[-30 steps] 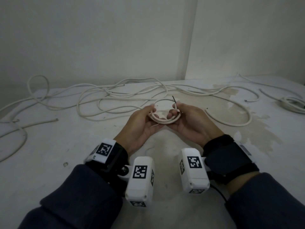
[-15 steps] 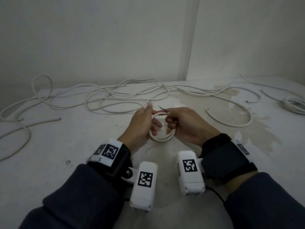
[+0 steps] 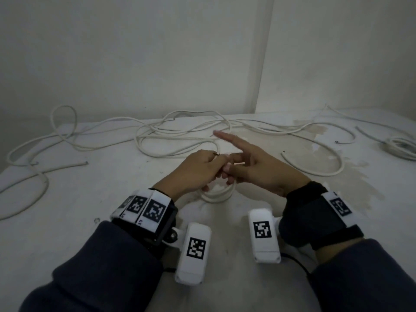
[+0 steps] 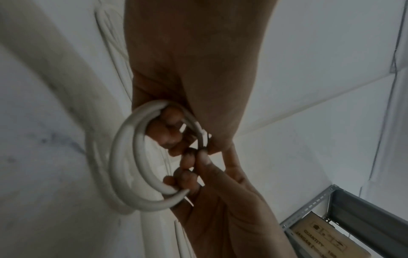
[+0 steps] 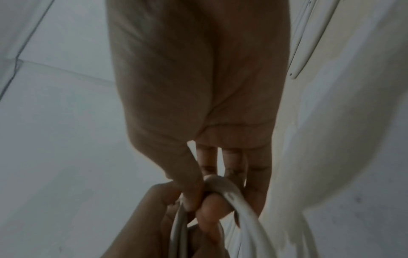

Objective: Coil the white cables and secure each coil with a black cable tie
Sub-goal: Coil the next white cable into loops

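Note:
A small white cable coil (image 3: pixel 217 194) hangs upright just above the table (image 3: pixel 67 199), half hidden under both hands. My left hand (image 3: pixel 211 167) grips the coil (image 4: pixel 132 165), its fingers curled through the ring. My right hand (image 3: pixel 227 170) meets it from the right and pinches the black cable tie (image 4: pixel 204 148) at the coil's top between thumb and fingers. The right index finger (image 3: pixel 227 138) points straight out to the far left. A short dark end of the tie (image 3: pixel 215 153) sticks out above the left knuckles. In the right wrist view the thumb (image 5: pixel 192 192) presses by the coil (image 5: pixel 234 199).
Loose white cables (image 3: pixel 180 136) sprawl across the far half of the table. One curved length (image 3: pixel 333 167) lies to the right, and a coiled bundle (image 3: pixel 400 147) sits at the far right edge. Walls stand close behind. A metal shelf with a cardboard box (image 4: pixel 331 235) shows in the left wrist view.
The coil has swung from lying flat between upturned palms to hanging upright under the hands. My hands closed together over its top, and the right index finger straightened out.

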Demonstrator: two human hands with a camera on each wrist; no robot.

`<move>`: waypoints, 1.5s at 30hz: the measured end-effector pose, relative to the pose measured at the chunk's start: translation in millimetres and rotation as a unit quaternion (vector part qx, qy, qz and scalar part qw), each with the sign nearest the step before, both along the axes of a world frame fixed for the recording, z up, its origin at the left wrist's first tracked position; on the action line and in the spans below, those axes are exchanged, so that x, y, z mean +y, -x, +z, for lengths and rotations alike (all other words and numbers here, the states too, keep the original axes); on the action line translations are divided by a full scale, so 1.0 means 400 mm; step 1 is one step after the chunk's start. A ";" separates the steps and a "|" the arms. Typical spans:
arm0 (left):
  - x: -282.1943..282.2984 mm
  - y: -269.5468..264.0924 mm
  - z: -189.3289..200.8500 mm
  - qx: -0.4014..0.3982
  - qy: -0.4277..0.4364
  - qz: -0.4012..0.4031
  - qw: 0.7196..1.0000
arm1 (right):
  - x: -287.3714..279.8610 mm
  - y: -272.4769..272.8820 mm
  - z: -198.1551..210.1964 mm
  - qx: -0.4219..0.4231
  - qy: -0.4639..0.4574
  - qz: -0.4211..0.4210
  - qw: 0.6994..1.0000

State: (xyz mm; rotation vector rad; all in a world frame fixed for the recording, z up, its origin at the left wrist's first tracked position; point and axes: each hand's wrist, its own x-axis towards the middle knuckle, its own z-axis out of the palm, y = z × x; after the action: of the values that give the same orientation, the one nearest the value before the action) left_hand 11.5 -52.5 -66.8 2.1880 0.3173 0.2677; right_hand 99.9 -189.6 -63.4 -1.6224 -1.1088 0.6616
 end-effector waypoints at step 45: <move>0.016 -0.006 -0.031 -0.084 0.344 0.132 0.926 | 0.037 -0.034 -0.037 0.428 -0.278 -0.261 0.820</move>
State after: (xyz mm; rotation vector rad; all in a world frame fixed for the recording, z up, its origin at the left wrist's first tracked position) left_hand 14.0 -46.0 -79.2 1.4168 0.5220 0.4183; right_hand 113.3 -174.9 -78.3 -0.8637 -0.1262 0.5279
